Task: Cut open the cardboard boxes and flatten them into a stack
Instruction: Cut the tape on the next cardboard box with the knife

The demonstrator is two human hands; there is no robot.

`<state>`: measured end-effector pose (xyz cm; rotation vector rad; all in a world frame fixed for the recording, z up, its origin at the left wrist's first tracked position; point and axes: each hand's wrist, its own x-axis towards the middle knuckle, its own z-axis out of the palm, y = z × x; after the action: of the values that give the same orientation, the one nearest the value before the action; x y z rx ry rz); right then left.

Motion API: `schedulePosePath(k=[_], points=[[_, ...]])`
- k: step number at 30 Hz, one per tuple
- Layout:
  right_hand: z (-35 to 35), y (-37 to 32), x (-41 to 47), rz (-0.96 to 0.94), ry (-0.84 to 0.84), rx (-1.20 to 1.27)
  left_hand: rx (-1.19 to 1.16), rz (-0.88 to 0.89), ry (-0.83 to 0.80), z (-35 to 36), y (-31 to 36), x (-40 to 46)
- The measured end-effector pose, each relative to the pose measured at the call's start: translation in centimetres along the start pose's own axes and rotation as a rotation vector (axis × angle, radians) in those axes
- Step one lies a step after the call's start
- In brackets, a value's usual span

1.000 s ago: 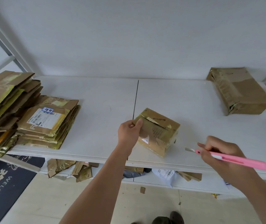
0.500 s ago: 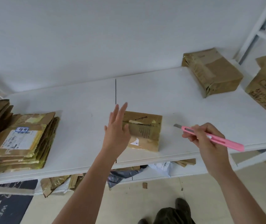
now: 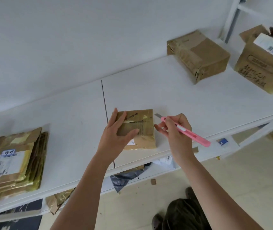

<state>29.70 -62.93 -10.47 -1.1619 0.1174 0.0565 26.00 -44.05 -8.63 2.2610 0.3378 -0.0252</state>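
A small taped cardboard box [image 3: 143, 130] lies on the white table [image 3: 190, 103] near its front edge. My left hand [image 3: 116, 135] rests flat on the box's left half, fingers spread over its top and thumb across the front. My right hand [image 3: 175, 131] is just right of the box and grips a pink utility knife [image 3: 187, 131]. Its short blade points up-left, close to the box's upper right corner, and does not touch it. A stack of flattened boxes [image 3: 14, 156] sits at the table's left end.
Two closed cardboard boxes stand at the back right: a taped one [image 3: 198, 55] and a larger one with a label [image 3: 263, 62]. Cardboard scraps and a grey plastic bag [image 3: 125, 177] lie on the lower shelf. My shoe and trouser leg [image 3: 180, 213] are below.
My left hand has come down from an open raised pose onto the box's top. My right hand has carried the knife closer to the box's right side. The view has swung right.
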Motion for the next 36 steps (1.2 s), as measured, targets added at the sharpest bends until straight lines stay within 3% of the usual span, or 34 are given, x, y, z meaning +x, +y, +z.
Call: schedulePosePath(k=[19,27,33,36], points=[[-0.9,0.1,0.2,-0.017,-0.081,-0.087,-0.037,-0.002,-0.04,-0.3,0.6,-0.2],[-2.0,1.0,-2.4,-0.107,-0.202,-0.3,0.007,-0.017,-0.018,-0.3,0.6,0.1],[-2.5,1.2,-3.3,-0.081,-0.162,-0.213,0.061,-0.02,-0.008,-0.6,1.1,-0.1],[-2.7,1.3,-4.2,-0.082,-0.077,-0.156,0.219,-0.038,0.054,-0.9,2.2,0.0]])
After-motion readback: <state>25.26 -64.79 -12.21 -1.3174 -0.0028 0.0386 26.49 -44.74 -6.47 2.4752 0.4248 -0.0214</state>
